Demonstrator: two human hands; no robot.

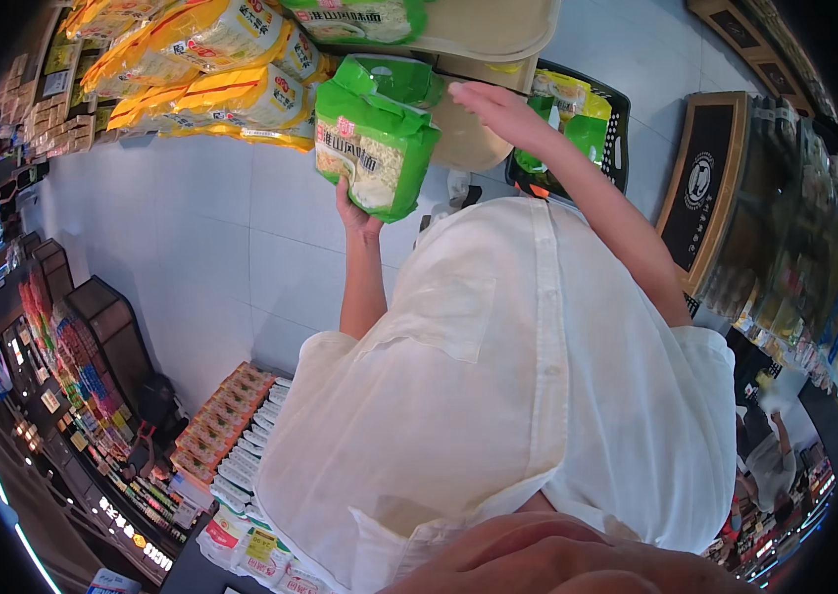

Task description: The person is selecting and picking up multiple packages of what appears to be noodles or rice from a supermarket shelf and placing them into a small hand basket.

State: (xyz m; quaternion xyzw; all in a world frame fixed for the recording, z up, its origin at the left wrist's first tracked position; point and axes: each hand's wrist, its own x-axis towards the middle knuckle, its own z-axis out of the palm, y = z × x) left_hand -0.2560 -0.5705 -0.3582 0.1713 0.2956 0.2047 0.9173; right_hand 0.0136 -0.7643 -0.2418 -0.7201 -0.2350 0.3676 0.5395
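Note:
My left hand [356, 215] holds a green noodle package [378, 141] from below, its printed front with a clear window facing up towards me. To the right of the package, my right hand [489, 108] is raised with its fingers stretched out, apart from the package and holding nothing. Another green noodle package [367, 18] lies on a beige shelf [493, 30] at the top. Yellow noodle packages [218, 44] are stacked to the left of it. Below my right forearm, a black basket [618, 122] holds green and yellow packages [583, 134].
A lower beige shelf [467, 141] lies beyond my hands. A wood-framed display stand [701, 185] is at the right. Rows of packaged goods [244, 445] lie at the lower left, with store shelves [85, 356] beyond. Other people [768, 460] are at the far right.

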